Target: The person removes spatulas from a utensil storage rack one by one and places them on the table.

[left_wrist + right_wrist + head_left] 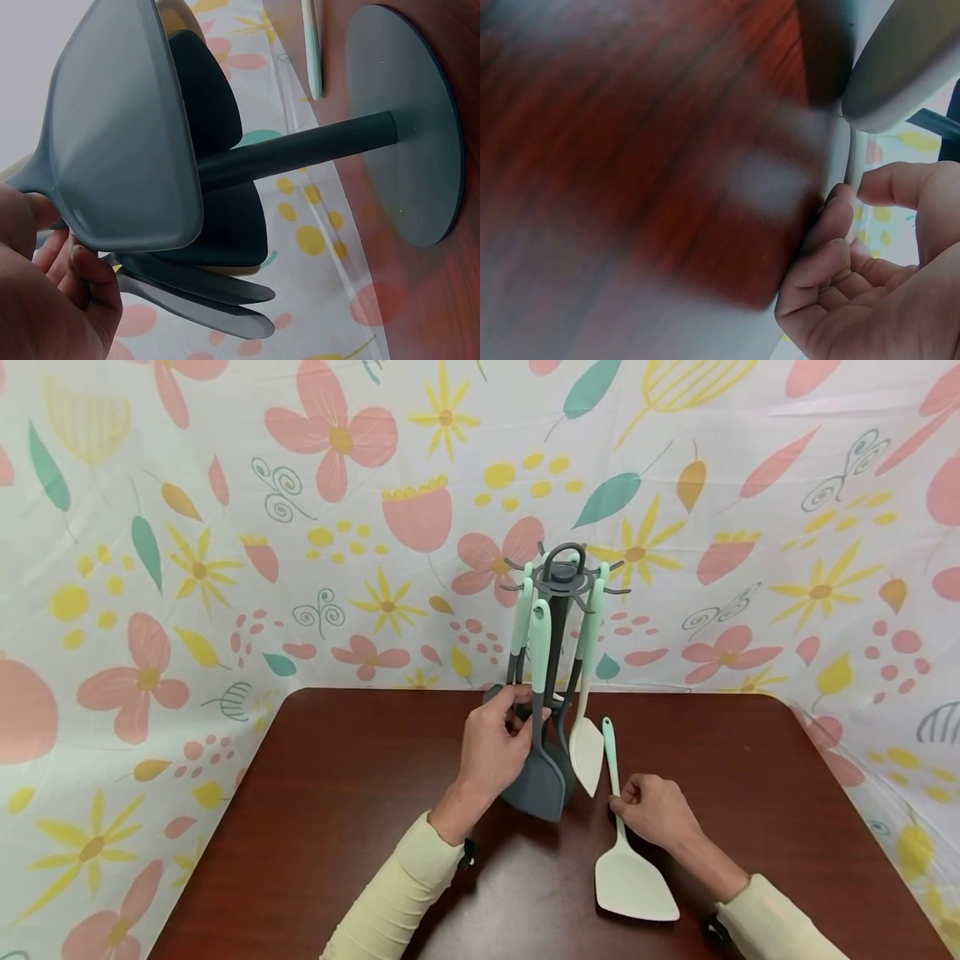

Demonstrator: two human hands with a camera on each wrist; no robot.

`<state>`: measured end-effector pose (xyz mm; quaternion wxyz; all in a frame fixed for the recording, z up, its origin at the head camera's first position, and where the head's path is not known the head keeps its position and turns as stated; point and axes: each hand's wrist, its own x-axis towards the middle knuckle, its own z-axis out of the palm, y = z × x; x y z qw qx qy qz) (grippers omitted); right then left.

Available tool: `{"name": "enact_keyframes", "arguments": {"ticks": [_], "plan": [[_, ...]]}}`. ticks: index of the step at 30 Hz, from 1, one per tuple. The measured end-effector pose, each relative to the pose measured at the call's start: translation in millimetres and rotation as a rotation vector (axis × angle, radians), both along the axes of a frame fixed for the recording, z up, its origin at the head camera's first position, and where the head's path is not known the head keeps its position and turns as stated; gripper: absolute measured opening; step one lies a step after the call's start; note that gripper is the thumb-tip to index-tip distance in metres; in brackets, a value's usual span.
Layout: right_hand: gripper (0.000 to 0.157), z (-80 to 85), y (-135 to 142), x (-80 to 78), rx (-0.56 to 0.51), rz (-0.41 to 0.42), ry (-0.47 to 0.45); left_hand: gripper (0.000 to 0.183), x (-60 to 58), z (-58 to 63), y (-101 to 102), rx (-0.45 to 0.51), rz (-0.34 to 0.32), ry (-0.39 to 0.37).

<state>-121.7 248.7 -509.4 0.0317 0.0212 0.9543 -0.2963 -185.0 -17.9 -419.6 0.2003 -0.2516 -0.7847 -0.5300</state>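
Glossy wooden table (337, 827); matt, probably silicone spatula (633, 881); matt grey rack (561, 578).

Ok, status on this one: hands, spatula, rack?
Left hand grips hanging dark utensil handles on rack. Right hand holds cream spatula flat on table. Nothing blocking.

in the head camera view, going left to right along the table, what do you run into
Left hand → dark grey spatula hanging on the utensil stand → cream spatula hanging beside it → white turner lying on the table → right hand holding its handle.
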Motion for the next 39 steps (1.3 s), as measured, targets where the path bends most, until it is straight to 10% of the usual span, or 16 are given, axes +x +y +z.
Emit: {"name": "enact_keyframes", "arguments": {"ticks": [39], "plan": [[0.023, -0.9, 2.3, 5.2, -0.019, -0.01, 0.036, 0.026, -1.0, -7.3, 1.7, 0.073, -0.041, 0.016]]}}
